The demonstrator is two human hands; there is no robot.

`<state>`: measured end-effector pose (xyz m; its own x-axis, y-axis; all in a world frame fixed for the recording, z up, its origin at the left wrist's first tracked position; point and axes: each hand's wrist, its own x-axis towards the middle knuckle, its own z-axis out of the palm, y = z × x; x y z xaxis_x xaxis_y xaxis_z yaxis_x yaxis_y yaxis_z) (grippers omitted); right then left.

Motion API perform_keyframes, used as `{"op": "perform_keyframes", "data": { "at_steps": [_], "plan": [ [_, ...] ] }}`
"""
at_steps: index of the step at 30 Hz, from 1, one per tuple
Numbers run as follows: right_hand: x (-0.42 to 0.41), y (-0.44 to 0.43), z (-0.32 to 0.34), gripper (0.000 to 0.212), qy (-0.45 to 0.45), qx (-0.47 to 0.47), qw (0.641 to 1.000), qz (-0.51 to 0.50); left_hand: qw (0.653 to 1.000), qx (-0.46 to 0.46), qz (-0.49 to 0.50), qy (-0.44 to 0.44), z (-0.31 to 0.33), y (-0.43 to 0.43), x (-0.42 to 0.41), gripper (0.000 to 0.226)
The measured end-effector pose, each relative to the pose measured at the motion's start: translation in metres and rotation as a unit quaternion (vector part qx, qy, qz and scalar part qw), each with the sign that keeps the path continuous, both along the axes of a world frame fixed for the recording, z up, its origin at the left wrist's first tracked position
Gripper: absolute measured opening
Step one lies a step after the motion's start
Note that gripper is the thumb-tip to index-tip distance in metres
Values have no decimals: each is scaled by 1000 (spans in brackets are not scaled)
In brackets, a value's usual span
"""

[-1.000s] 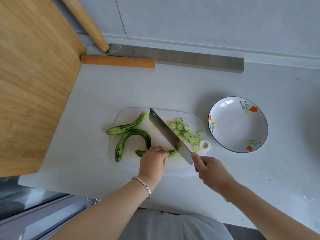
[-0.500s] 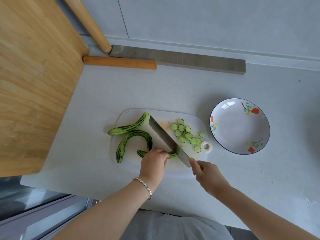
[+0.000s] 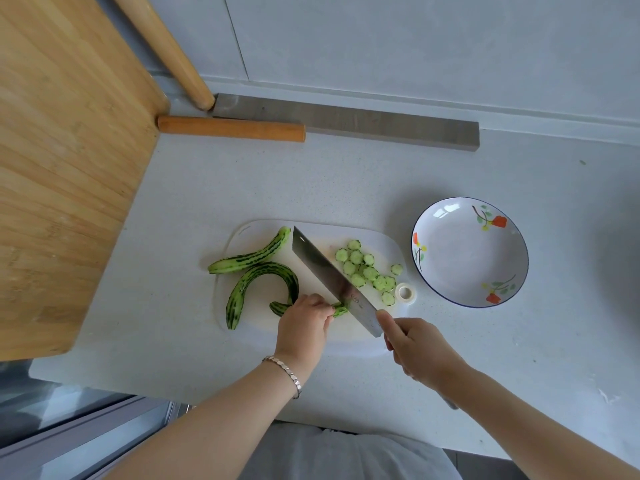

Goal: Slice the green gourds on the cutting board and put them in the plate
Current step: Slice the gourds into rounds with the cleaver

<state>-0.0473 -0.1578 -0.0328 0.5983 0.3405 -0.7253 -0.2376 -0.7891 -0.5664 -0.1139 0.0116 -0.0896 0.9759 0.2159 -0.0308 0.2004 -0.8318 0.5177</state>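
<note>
On the white cutting board [image 3: 377, 336] my left hand [image 3: 304, 323] holds down a short piece of green gourd [image 3: 340, 310], fingers curled over it. My right hand [image 3: 415, 344] grips the handle of a cleaver [image 3: 329, 275], whose blade crosses the gourd just right of my left fingers. Several round green slices [image 3: 367, 271] lie on the board to the blade's right. Two whole striped gourds lie on the board's left part, one straight [image 3: 249, 258] and one curved [image 3: 256, 285]. The flowered plate [image 3: 469, 252] stands right of the board with nothing in it.
A small white ring [image 3: 404, 292] lies at the board's right edge. A large wooden board [image 3: 62, 161] covers the counter's left side. An orange rolling pin [image 3: 232, 129] and a grey bar [image 3: 349, 122] lie along the back wall. The counter's front edge runs below my arms.
The cleaver's blade has risen and dropped across the gourd piece between frames, and stands a little higher now. My left hand stays on the gourd.
</note>
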Motion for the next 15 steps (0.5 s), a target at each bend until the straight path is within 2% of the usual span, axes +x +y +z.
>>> {"op": "perform_keyframes", "data": {
  "at_steps": [8,15],
  "plan": [
    [-5,7,-5,50,-46,-29,998,43,1000,1,1,-3,-1,0,-1,24],
    [-5,4,-12,50,-4,-1,1000,-4,1000,12,-5,-19,-3,5,-6,29]
  ]
}}
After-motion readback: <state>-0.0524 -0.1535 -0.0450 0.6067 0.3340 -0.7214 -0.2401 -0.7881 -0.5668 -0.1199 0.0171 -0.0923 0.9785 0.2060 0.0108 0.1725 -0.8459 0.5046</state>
